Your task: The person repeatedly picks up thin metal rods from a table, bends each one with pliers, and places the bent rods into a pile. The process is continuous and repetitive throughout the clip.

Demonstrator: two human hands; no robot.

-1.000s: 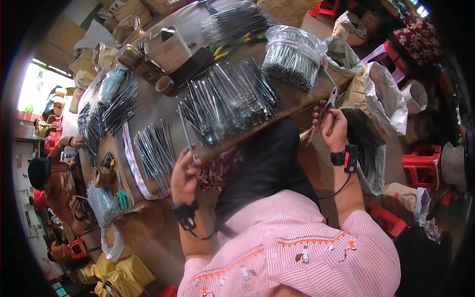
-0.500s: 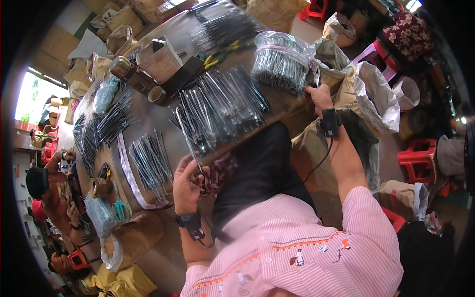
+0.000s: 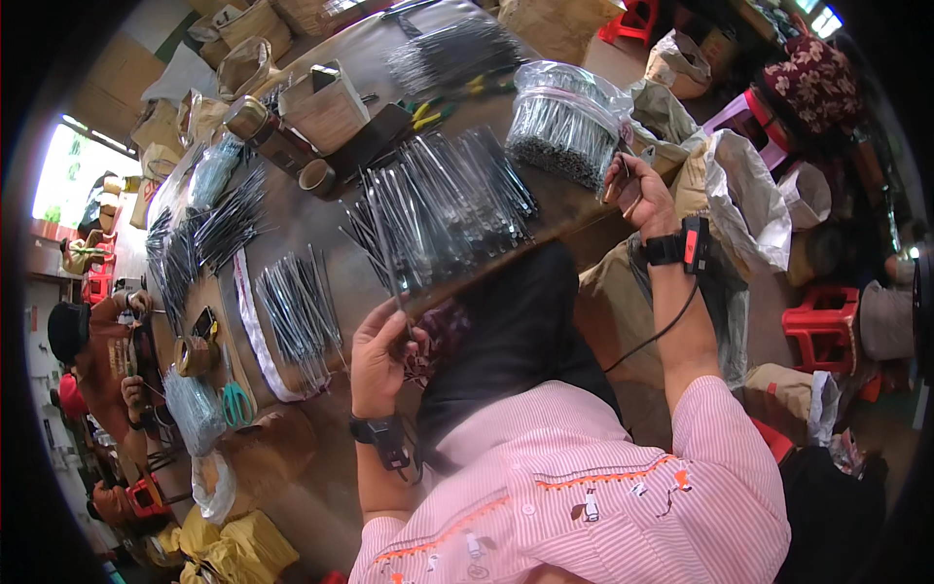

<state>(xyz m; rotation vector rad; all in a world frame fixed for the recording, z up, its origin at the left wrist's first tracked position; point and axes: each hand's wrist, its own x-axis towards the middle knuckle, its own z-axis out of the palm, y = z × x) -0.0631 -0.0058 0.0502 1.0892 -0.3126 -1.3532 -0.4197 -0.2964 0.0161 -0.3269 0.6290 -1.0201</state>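
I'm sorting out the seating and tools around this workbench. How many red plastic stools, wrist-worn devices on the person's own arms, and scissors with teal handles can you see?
Red plastic stools: 2 (one at the right, one at the top)
Wrist-worn devices: 2 (left wrist, right wrist)
Teal-handled scissors: 1
Total: 5

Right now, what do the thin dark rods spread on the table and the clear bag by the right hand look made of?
Thin dark rods: probably metal, with grey glinting highlights; a coating can't be ruled out. Clear bag: thin plastic film, see-through, crinkled, shiny, with more rods visible inside.
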